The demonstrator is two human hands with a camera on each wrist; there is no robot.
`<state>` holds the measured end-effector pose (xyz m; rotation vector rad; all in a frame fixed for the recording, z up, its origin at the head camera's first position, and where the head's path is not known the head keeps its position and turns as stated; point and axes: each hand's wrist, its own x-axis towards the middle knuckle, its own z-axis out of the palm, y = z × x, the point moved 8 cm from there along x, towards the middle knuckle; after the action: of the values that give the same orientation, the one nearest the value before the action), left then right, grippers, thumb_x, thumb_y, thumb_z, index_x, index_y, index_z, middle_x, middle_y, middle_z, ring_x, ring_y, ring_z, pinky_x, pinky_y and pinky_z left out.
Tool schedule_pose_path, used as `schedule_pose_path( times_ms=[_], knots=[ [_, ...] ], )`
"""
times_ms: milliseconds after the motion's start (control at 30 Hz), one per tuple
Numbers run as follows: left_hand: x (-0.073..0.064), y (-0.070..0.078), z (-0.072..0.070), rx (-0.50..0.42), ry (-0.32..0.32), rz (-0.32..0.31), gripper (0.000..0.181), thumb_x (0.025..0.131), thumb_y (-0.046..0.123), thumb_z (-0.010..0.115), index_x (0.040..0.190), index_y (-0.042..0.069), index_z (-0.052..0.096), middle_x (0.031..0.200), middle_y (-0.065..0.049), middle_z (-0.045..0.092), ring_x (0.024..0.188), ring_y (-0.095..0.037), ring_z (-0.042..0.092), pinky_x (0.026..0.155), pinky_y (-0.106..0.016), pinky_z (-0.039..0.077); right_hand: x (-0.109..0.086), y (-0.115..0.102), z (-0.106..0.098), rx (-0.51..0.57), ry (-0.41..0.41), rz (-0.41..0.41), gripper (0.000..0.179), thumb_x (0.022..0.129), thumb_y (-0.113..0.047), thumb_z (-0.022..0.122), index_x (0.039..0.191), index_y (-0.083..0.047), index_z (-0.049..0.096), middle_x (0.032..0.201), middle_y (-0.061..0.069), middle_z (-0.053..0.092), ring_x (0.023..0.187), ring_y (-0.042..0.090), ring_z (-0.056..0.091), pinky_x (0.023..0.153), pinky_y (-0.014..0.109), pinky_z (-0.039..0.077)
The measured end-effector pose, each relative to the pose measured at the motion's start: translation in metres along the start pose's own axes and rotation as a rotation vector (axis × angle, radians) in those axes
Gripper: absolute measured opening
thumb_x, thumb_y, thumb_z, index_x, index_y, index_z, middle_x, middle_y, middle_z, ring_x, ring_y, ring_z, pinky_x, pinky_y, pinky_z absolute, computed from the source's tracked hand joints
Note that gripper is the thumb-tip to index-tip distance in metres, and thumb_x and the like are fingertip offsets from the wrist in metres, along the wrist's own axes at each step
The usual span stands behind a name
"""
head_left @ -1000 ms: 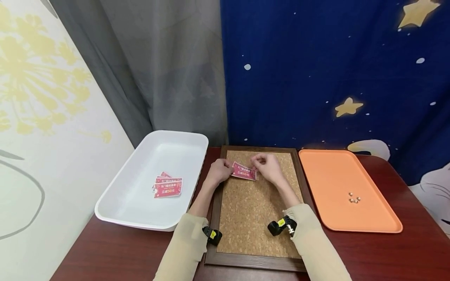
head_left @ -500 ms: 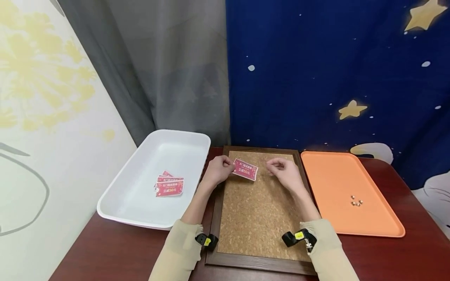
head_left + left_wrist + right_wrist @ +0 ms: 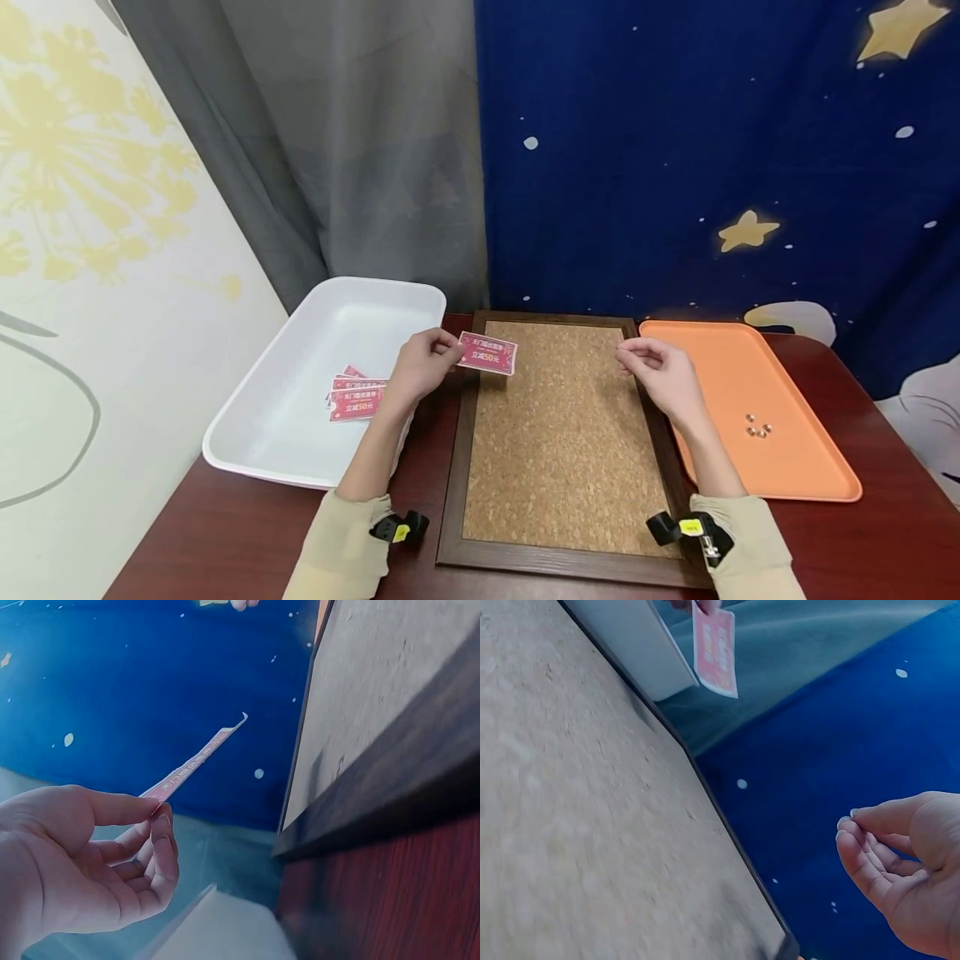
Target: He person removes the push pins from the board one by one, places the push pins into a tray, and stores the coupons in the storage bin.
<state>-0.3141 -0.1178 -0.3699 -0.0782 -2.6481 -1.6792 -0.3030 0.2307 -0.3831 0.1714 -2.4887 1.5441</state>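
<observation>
My left hand (image 3: pixel 429 360) pinches a pink paper coupon (image 3: pixel 488 354) by its left end, between thumb and fingertips. The coupon is held over the upper left corner of a wood-framed cork board (image 3: pixel 562 467). Edge-on in the left wrist view, the coupon (image 3: pixel 191 766) has a curled far tip. My right hand (image 3: pixel 663 375) hovers at the board's right side, beside an orange tray (image 3: pixel 720 375). Its thumb and fingertips meet in the right wrist view, where the hand (image 3: pixel 907 862) shows no object; I cannot tell whether something small is pinched there.
A white plastic bin (image 3: pixel 262 433) stands left of the board, with several pink coupons (image 3: pixel 356 400) fanned inside, partly behind my left forearm. Several small gold-coloured, stud-like pieces (image 3: pixel 759 429) lie in the orange tray. Grey and blue curtains (image 3: pixel 660 167) hang behind the table.
My left hand has drawn the coupon left, from over the cork towards the bin. My right hand has moved away from the coupon, rightwards to the orange tray's edge.
</observation>
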Motion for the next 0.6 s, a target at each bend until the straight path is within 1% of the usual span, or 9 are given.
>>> schedule_pose_path(
  times_ms=[133, 200, 233, 267, 300, 367, 467, 500, 600],
  knots=[
    [-0.004, -0.007, -0.015, 0.011, 0.015, -0.002, 0.016, 0.098, 0.012, 0.064, 0.103, -0.003, 0.066, 0.088, -0.014, 0.067, 0.089, -0.037, 0.068, 0.066, -0.023, 0.05, -0.007, 0.0, -0.016, -0.025, 0.008, -0.014, 0.029, 0.099, -0.022, 0.068, 0.112, 0.004, 0.069, 0.097, 0.017, 0.073, 0.079, 0.009, 0.07, 0.072, 0.025, 0.056],
    [-0.006, -0.012, -0.022, 0.022, 0.024, -0.016, 0.018, 0.098, 0.015, 0.064, 0.105, -0.003, 0.066, 0.09, -0.015, 0.067, 0.088, -0.036, 0.067, 0.066, -0.024, 0.05, -0.011, 0.001, -0.024, -0.033, 0.015, -0.025, 0.028, 0.099, -0.021, 0.068, 0.112, 0.004, 0.07, 0.097, 0.016, 0.073, 0.079, 0.01, 0.071, 0.071, 0.024, 0.056],
    [-0.007, -0.016, -0.026, 0.03, 0.029, -0.024, 0.019, 0.099, 0.016, 0.064, 0.106, -0.002, 0.066, 0.091, -0.015, 0.067, 0.086, -0.035, 0.067, 0.066, -0.024, 0.05, -0.012, 0.003, -0.028, -0.047, 0.021, -0.024, 0.027, 0.099, -0.02, 0.068, 0.112, 0.004, 0.07, 0.098, 0.018, 0.073, 0.079, 0.009, 0.071, 0.07, 0.022, 0.056],
    [-0.008, -0.019, -0.03, 0.038, 0.037, -0.034, 0.02, 0.099, 0.017, 0.064, 0.107, -0.002, 0.066, 0.092, -0.015, 0.067, 0.084, -0.032, 0.066, 0.067, -0.024, 0.049, -0.015, -0.001, -0.033, -0.052, 0.026, -0.027, 0.026, 0.098, -0.017, 0.068, 0.112, 0.006, 0.069, 0.095, 0.013, 0.074, 0.078, 0.008, 0.07, 0.069, 0.021, 0.055],
    [-0.009, -0.023, -0.033, 0.036, 0.044, -0.042, 0.021, 0.099, 0.017, 0.064, 0.108, -0.002, 0.066, 0.092, -0.015, 0.067, 0.083, -0.03, 0.066, 0.066, -0.024, 0.049, -0.017, 0.001, -0.037, -0.058, 0.029, -0.025, 0.026, 0.098, -0.016, 0.068, 0.113, 0.006, 0.069, 0.094, 0.009, 0.074, 0.077, 0.006, 0.07, 0.069, 0.02, 0.055],
    [-0.011, -0.03, -0.041, 0.028, 0.058, -0.062, 0.022, 0.1, 0.018, 0.064, 0.108, -0.002, 0.066, 0.092, -0.015, 0.066, 0.081, -0.027, 0.065, 0.066, -0.024, 0.048, -0.022, 0.004, -0.047, -0.076, 0.038, -0.025, 0.026, 0.098, -0.015, 0.068, 0.113, 0.006, 0.069, 0.093, 0.004, 0.074, 0.076, 0.003, 0.069, 0.068, 0.018, 0.054],
    [-0.015, -0.042, -0.053, 0.019, 0.07, -0.085, 0.023, 0.1, 0.017, 0.063, 0.11, -0.003, 0.065, 0.092, -0.013, 0.066, 0.082, -0.027, 0.066, 0.066, -0.024, 0.049, -0.029, 0.01, -0.061, -0.105, 0.045, -0.019, 0.027, 0.098, -0.016, 0.069, 0.113, 0.005, 0.069, 0.09, -0.009, 0.073, 0.076, 0.004, 0.07, 0.068, 0.018, 0.054],
    [-0.016, -0.045, -0.057, 0.012, 0.07, -0.089, 0.023, 0.101, 0.017, 0.063, 0.11, -0.003, 0.064, 0.092, -0.014, 0.066, 0.084, -0.029, 0.066, 0.066, -0.024, 0.049, -0.031, 0.017, -0.066, -0.118, 0.051, -0.014, 0.028, 0.098, -0.019, 0.069, 0.113, 0.004, 0.07, 0.09, -0.008, 0.074, 0.076, 0.005, 0.07, 0.068, 0.018, 0.054],
    [-0.02, -0.055, -0.068, 0.019, 0.075, -0.112, 0.024, 0.101, 0.018, 0.062, 0.111, -0.003, 0.064, 0.096, -0.018, 0.066, 0.086, -0.032, 0.066, 0.068, -0.027, 0.051, -0.037, 0.024, -0.078, -0.147, 0.061, -0.008, 0.028, 0.097, -0.02, 0.07, 0.112, 0.004, 0.07, 0.089, -0.007, 0.074, 0.076, 0.006, 0.071, 0.067, 0.018, 0.054]
  ],
)
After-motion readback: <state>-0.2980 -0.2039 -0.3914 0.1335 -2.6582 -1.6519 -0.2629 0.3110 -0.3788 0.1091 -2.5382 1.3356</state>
